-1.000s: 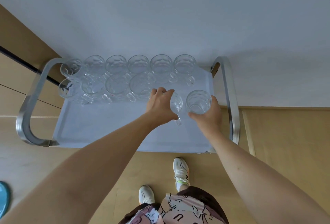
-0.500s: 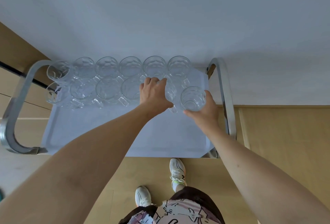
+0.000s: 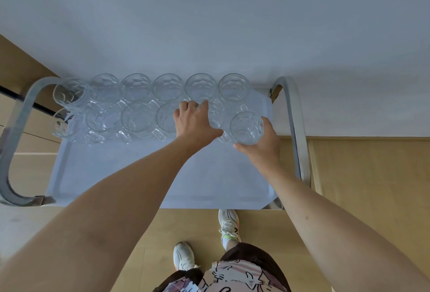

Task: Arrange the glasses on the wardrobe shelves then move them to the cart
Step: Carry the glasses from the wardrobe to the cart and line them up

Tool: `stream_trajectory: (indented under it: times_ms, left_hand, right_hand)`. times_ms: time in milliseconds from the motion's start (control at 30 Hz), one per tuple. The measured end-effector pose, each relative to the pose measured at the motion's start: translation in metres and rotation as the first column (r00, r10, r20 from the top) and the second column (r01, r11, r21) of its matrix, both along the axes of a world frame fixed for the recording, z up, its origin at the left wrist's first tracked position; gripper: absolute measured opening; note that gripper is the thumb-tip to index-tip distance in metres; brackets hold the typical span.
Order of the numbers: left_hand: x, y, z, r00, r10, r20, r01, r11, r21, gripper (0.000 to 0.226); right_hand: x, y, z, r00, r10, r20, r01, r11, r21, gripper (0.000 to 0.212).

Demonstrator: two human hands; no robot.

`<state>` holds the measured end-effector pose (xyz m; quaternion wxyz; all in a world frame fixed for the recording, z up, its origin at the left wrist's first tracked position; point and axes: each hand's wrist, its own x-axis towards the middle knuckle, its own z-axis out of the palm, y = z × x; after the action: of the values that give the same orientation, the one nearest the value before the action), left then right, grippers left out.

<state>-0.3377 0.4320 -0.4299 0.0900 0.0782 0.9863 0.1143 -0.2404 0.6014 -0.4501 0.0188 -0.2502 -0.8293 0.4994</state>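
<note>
Two rows of clear glass mugs (image 3: 137,103) stand along the far edge of the cart (image 3: 139,175); none shows readable writing. Left hand (image 3: 194,124) curls around one mug (image 3: 215,114) in the near row; right hand (image 3: 263,142) grips another glass (image 3: 246,127) beside it.

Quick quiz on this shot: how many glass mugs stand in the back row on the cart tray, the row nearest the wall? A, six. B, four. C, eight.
A: six mug rims line the back row on the cart tray along the wall, from the left handle to the right end.
</note>
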Motion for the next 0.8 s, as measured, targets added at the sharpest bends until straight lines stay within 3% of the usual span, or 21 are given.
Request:
stream_trajectory:
  times_ms: [267,533,600,700,800]
  left_hand:
    - [-0.01,-0.008,0.008,0.99,-0.131,0.047,0.136,0.981,-0.139,0.102]
    - [-0.01,-0.008,0.009,0.986,-0.151,0.073,0.161,0.976,-0.146,0.106]
    - [-0.01,-0.009,0.011,0.988,-0.139,0.059,0.147,0.978,-0.151,0.097]
    - [-0.014,-0.005,0.013,0.987,-0.134,-0.086,0.127,0.989,-0.082,0.07]
    - [-0.029,0.014,0.016,0.95,-0.265,-0.163,0.264,0.964,-0.028,0.046]
  right_hand:
    - [0.0,-0.001,0.0,1.0,-0.005,0.014,0.005,1.0,-0.008,0.085]
    - [-0.002,0.0,0.004,0.999,0.027,0.021,-0.027,1.0,-0.004,0.078]
    - [-0.003,-0.002,0.004,1.0,0.017,0.021,-0.017,1.0,0.0,0.078]
    - [-0.001,-0.002,0.002,0.999,0.021,0.042,-0.02,1.0,-0.01,0.085]
    - [0.001,-0.001,0.001,0.996,0.033,0.086,-0.032,0.999,-0.006,0.101]
